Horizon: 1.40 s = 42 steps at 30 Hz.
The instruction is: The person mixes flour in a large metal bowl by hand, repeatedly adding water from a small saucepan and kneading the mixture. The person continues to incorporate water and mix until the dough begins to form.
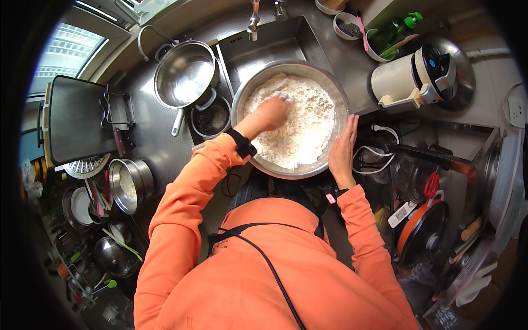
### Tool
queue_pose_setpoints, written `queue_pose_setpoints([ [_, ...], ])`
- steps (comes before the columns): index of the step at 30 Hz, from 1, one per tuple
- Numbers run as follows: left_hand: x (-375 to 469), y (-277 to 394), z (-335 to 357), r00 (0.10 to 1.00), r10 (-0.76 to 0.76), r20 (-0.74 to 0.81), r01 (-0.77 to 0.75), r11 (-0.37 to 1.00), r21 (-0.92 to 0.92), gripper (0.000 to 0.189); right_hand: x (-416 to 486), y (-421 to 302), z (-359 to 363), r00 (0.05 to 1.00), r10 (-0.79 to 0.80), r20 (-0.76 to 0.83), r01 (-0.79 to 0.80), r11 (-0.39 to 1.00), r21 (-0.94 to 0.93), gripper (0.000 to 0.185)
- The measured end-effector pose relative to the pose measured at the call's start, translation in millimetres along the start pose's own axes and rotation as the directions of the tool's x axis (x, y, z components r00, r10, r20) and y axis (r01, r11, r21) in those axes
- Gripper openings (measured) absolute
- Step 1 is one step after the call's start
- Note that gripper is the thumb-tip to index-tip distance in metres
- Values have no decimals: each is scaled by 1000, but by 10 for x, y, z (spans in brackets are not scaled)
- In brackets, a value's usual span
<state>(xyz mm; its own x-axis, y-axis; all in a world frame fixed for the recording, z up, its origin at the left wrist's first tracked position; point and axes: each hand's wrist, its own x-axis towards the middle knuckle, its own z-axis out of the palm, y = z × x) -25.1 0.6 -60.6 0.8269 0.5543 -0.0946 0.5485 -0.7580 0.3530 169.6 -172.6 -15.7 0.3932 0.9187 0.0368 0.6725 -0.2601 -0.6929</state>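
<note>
A wide stainless steel mixing bowl (270, 68) holds a crumbly, pale flour mixture (307, 123). It sits at the counter's front edge, partly over the sink. My left hand (272, 111) reaches into the mixture from the left, with white-coated knuckles and bent fingers. The fingertips are hidden, and the hand is slightly blurred. On the bowl's right side, my right hand (343, 146) holds against the rim, its fingers straight and close together along the outside.
Left of the bowl are a steel pan (185, 74) and a smaller pot (211, 117). Behind it lies the sink (264, 53) with a faucet (253, 31). A cream-coloured appliance (394, 78) stands at right. A cleaver (123, 140) hangs by a cutting board (80, 119).
</note>
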Motion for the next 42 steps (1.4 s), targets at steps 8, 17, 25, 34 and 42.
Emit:
queue_pose_setpoints([
  [8, -333, 204, -160, 981, 15, 195, 0, 997, -77, 56, 36, -52, -7, 1000, 17, 7, -16, 999, -48, 81],
  [17, -190, -288, -58, 988, -154, -17, 149, 973, -174, 32, 40, 109, -9, 993, -112, 32, 113, 994, -14, 61],
  [25, -43, 52, 59, 983, -47, 175, 82, 977, -199, 33, 47, 165, -6, 990, -131, 51, 132, 991, -25, 60],
  [34, -657, 216, -481, 969, -177, 173, 180, 984, -7, 93, 45, 135, 5, 994, -109, 19, 109, 994, 10, 61],
  [42, -335, 72, -13, 963, -248, 109, 262, 956, -134, 30, 49, 138, 18, 994, -113, 8, 113, 994, -4, 61],
])
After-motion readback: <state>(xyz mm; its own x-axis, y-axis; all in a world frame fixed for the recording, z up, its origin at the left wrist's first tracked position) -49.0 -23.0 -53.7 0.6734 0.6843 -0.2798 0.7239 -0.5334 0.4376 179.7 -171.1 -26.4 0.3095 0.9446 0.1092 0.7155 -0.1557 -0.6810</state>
